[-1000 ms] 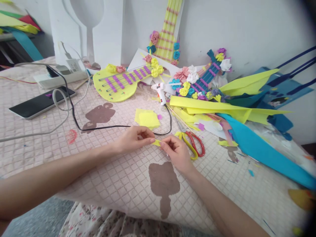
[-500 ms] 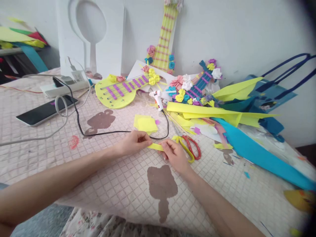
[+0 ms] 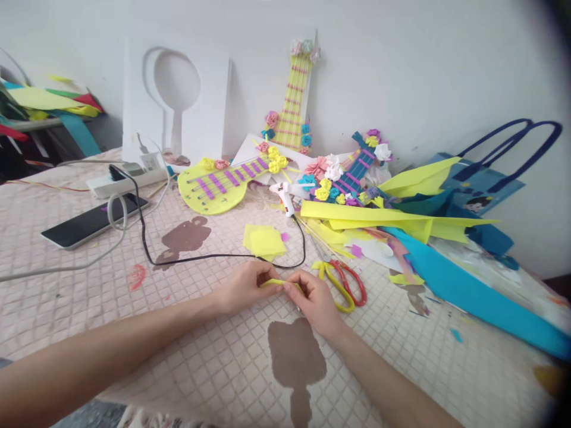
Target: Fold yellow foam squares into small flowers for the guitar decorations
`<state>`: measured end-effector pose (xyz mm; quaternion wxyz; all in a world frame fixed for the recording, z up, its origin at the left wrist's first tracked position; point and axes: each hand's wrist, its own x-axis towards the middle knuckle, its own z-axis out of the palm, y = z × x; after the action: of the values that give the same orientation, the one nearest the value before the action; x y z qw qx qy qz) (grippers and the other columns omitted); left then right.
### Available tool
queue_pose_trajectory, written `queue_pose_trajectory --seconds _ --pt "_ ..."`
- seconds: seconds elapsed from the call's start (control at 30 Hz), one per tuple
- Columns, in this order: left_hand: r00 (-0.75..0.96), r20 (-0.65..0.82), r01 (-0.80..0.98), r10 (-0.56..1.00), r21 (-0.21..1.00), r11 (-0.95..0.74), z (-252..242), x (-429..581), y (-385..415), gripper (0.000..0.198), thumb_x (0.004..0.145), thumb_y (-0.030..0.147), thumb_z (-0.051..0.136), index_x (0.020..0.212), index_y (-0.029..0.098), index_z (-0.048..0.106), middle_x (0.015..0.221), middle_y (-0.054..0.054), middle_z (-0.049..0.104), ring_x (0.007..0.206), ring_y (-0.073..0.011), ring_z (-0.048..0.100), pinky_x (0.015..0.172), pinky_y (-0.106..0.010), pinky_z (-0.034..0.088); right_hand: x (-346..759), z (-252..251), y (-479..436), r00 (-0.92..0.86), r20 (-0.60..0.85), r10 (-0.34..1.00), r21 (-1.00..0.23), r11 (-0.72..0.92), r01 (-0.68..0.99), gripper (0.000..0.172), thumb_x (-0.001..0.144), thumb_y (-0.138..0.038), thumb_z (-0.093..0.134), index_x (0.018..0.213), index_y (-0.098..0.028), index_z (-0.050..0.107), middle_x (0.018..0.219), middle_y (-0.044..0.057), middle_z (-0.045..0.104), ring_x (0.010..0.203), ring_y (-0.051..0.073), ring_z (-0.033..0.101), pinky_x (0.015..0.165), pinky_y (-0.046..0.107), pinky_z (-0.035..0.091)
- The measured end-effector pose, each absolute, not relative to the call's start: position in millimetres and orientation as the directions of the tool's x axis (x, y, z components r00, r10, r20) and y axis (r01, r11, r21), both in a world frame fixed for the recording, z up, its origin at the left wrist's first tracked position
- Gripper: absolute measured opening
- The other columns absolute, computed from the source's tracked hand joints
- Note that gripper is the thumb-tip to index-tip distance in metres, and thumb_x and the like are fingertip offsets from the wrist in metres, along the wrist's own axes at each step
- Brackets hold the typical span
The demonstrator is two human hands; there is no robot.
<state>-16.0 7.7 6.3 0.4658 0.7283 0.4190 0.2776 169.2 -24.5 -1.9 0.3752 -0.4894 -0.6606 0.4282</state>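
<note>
A narrow folded strip of yellow paper is stretched between my two hands, just above the table. My left hand pinches its left end with thumb and fingers. The right end sits in the pinch of my right hand, whose fingers hide part of the paper. Behind my hands lies a small stack of yellow paper squares. Scissors with yellow and red handles rest beside my right hand. Farther back, a white glue gun stands on the table.
A black cord crosses the table to a power strip. A phone lies at left. Yellow paper guitar, flower-trimmed blue guitar, yellow sheets and blue paper fill the back and right. A blue bag stands at right.
The camera view has tilted up, so everything sits lower in the picture. My hands have drawn closer together, and the yellow strip now looks narrower, with less of it showing between them.
</note>
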Motion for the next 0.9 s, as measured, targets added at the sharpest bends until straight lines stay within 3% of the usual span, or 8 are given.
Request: queue_pose_trajectory --seconds 0.13,0.3,0.53,0.77,0.9 --pt "0.528 -0.005 0.317 0.849 0.929 -0.192 6.8 -19.4 12.0 0.03 0.079 0.038 0.06 0.069 0.01 0.06 0.057 0.003 0.046 0.053 -0.0069 0.037 0.048 -0.019 0.028 169.8 -1.1 -24.5 -0.246 0.063 0.967 -0.939 0.14 0.313 0.023 0.088 -0.036 0.054 0.076 -0.017 0.057 0.059 -0.004 0.049 0.05 0.008 0.039 0.047 0.021 0.031" --pt "0.59 -0.05 0.219 0.806 0.971 -0.1 9.9 -26.3 16.9 0.027 0.078 0.036 0.062 0.078 0.009 0.066 0.065 -0.001 0.059 0.059 -0.0089 0.049 0.055 -0.02 0.037 169.8 0.8 -24.4 -0.243 0.073 0.967 -0.936 0.151 0.317 0.023 0.089 -0.036 0.053 0.076 -0.017 0.058 0.061 -0.003 0.053 0.048 0.008 0.04 0.046 0.021 0.031" --pt "0.587 -0.157 0.164 0.795 0.984 0.073 6.2 -34.3 24.0 0.03 0.071 0.038 0.07 0.082 0.01 0.068 0.063 -0.001 0.063 0.056 -0.0095 0.054 0.054 -0.02 0.042 170.4 -4.0 -25.2 -0.233 0.059 0.971 -0.942 0.131 0.308 0.023 0.088 -0.037 0.054 0.079 -0.016 0.06 0.061 -0.002 0.056 0.045 0.007 0.042 0.043 0.021 0.031" --pt "0.555 -0.012 0.201 0.832 0.972 -0.12 8.5 -30.8 17.2 0.027 0.076 0.037 0.065 0.083 0.011 0.064 0.073 -0.003 0.064 0.061 -0.0094 0.053 0.057 -0.02 0.041 170.9 -5.4 -25.4 -0.232 0.096 0.968 -0.923 0.174 0.343 0.024 0.088 -0.037 0.054 0.076 -0.016 0.06 0.059 -0.002 0.055 0.047 0.008 0.041 0.044 0.021 0.031" --pt "0.497 0.021 0.336 0.868 0.917 -0.215 11.8 -28.7 13.5 0.022 0.08 0.032 0.057 0.074 0.012 0.062 0.063 0.0 0.056 0.056 -0.0076 0.044 0.051 -0.018 0.034 170.1 -3.0 -27.3 -0.246 0.093 0.965 -0.914 0.181 0.364 0.023 0.088 -0.036 0.053 0.08 -0.016 0.062 0.061 -0.001 0.057 0.047 0.008 0.042 0.045 0.021 0.032"
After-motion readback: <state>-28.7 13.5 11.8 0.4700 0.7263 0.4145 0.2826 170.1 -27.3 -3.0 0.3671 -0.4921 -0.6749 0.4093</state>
